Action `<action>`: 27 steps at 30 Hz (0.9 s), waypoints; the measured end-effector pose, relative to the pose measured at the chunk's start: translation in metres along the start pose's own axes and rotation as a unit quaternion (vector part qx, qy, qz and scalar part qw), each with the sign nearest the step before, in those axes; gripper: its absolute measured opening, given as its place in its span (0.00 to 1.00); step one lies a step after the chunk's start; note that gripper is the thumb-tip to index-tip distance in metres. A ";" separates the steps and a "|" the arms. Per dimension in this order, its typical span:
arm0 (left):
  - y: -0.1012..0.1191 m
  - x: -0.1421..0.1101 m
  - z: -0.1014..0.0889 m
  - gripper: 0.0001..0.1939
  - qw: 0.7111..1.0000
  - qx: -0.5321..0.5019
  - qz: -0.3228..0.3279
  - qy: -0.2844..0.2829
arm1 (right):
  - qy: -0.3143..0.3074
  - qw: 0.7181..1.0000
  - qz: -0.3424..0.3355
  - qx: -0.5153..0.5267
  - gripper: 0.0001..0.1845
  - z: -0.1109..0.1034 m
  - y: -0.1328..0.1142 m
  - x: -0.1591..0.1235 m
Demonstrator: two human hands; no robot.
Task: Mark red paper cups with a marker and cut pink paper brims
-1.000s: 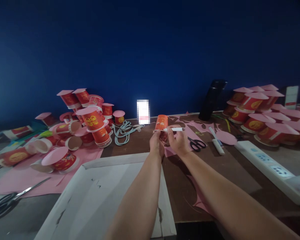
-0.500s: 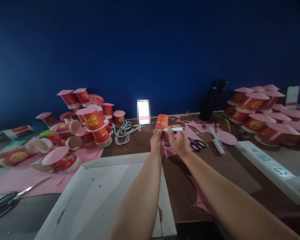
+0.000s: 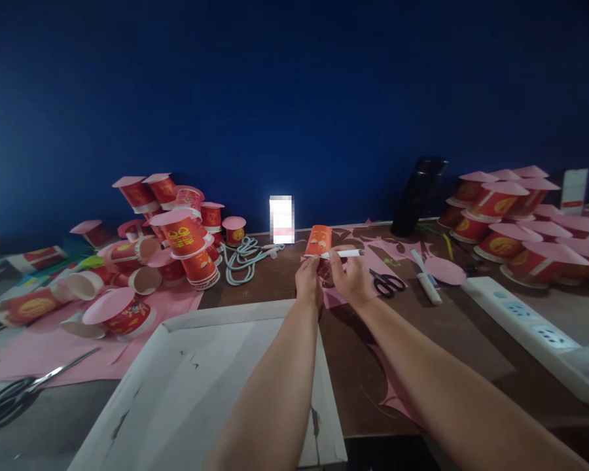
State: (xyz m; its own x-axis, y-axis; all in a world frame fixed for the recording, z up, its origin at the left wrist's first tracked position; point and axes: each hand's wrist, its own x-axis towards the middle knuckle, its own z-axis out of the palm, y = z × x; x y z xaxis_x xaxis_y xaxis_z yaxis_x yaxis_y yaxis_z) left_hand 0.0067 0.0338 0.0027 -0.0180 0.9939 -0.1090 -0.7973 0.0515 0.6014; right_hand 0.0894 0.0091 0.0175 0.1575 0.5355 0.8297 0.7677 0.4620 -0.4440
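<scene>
Above the table's middle, my left hand (image 3: pixel 307 280) is closed around the lower part of a red paper cup (image 3: pixel 319 239) with gold print. The cup is held bottom up and leans slightly to the right. My right hand (image 3: pixel 352 280) pinches a white marker pen (image 3: pixel 343 253), which lies almost level, its left end close to the cup. The fingers hide the pen's tip and the cup's rim. Black-handled scissors (image 3: pixel 389 284) lie just right of my right hand, among pink paper scraps (image 3: pixel 383 251).
Red cups with pink paper tops stand stacked at left (image 3: pixel 180 239) and right (image 3: pixel 503 199). A shallow white tray (image 3: pixel 177 386) sits in front. Around are a blue-grey cable (image 3: pixel 240 261), a lit phone (image 3: pixel 281 220), a black bottle (image 3: pixel 416 196), a white power strip (image 3: pixel 525 327) and larger scissors (image 3: pixel 39 384).
The red paper cup has tipped very slightly to the right in my left hand. My right hand and the marker pen are almost unmoved.
</scene>
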 end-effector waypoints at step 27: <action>-0.001 -0.002 -0.002 0.07 0.984 0.176 0.031 -0.010 | 0.002 1.000 0.010 0.017 0.08 -0.001 -0.002 0.001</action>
State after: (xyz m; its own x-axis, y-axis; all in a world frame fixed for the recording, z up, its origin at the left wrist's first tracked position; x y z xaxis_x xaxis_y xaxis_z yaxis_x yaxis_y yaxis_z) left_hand 0.0063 0.0321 0.0011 -0.0452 0.9977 -0.0506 -0.5365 0.0185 0.8437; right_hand 0.0888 0.0083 0.0194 0.1755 0.5419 0.8219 0.7427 0.4752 -0.4718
